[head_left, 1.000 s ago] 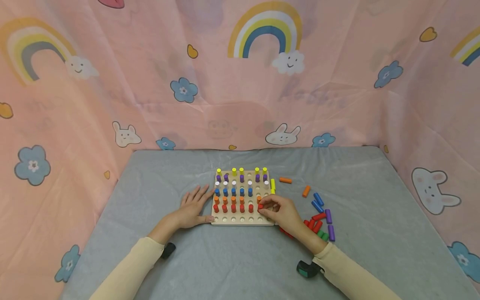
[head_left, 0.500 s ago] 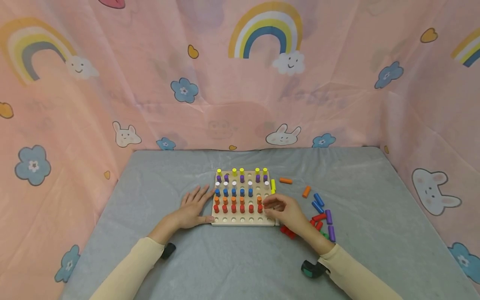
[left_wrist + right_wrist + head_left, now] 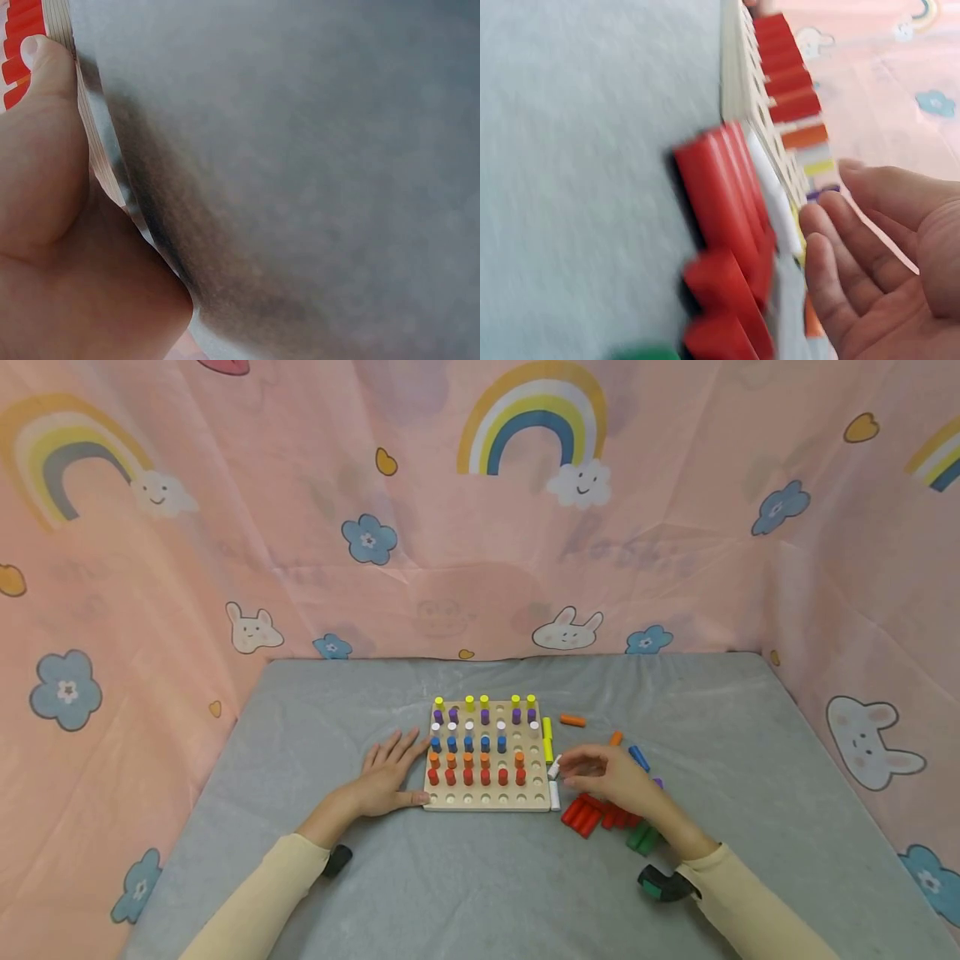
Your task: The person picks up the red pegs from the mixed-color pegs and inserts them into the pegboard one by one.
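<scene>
A wooden pegboard [image 3: 492, 788] lies on the table with coloured pegs standing in rows. Its nearest filled row is made of red pegs [image 3: 485, 777], with orange pegs [image 3: 468, 761] behind them; the front row of holes is bare. My left hand [image 3: 386, 781] lies spread at the board's left side, thumb and forefinger on its edge. In the left wrist view the thumb [image 3: 49, 71] rests on the board beside red pegs. To the right of the board, my right hand [image 3: 618, 779] hovers with loosely bent fingers and nothing between them, close by two white pegs [image 3: 554, 795].
Loose red pegs [image 3: 581, 816] lie in a pile below my right hand, with green pegs [image 3: 642, 837] beside them. Yellow pegs [image 3: 547, 739] line the board's right edge. Orange [image 3: 573, 721] and blue pegs [image 3: 639, 757] lie farther back. A patterned pink cloth [image 3: 450, 527] hangs behind.
My right hand has let go of a red peg, which stands at the right end of the red row, and has moved right, off the board. My left hand has stayed put.
</scene>
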A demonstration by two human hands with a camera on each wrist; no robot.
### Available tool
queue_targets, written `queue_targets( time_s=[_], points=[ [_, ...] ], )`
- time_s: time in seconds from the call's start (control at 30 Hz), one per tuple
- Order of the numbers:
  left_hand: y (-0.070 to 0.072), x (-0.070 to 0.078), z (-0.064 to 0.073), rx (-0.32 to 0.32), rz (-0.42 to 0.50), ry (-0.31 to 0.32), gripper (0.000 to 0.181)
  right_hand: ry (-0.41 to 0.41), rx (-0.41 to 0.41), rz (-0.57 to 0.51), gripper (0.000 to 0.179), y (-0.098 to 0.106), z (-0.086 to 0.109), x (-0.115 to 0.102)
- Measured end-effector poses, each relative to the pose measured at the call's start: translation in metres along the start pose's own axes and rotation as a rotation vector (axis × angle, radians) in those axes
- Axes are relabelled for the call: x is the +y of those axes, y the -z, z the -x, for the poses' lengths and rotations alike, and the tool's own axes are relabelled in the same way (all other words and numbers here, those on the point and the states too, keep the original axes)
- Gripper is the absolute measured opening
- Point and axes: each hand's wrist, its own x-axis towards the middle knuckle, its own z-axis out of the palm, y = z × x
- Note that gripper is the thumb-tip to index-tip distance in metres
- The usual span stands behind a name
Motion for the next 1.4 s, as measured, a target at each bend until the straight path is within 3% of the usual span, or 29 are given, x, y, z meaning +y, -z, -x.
queue_targets(
  time_s=[0.33, 0.7, 1.07, 1.4],
  points=[
    [-0.001, -0.001, 0.0, 0.012, 0.015, 0.0, 0.095, -0.02, -0.113, 0.09, 0.034, 0.025, 0.003, 0.011],
    [-0.002, -0.001, 0.0, 0.011, 0.011, -0.002, 0.095, -0.082, -0.15, 0.163, 0.029, 0.023, 0.005, 0.015],
    [0.001, 0.002, 0.0, -0.008, 0.013, 0.007, 0.096, -0.042, -0.23, 0.181, 0.029, 0.027, 0.006, 0.017],
    [0.003, 0.004, 0.002, 0.001, 0.023, -0.009, 0.098, -0.043, -0.228, 0.19, 0.029, 0.027, 0.005, 0.017]
  ],
)
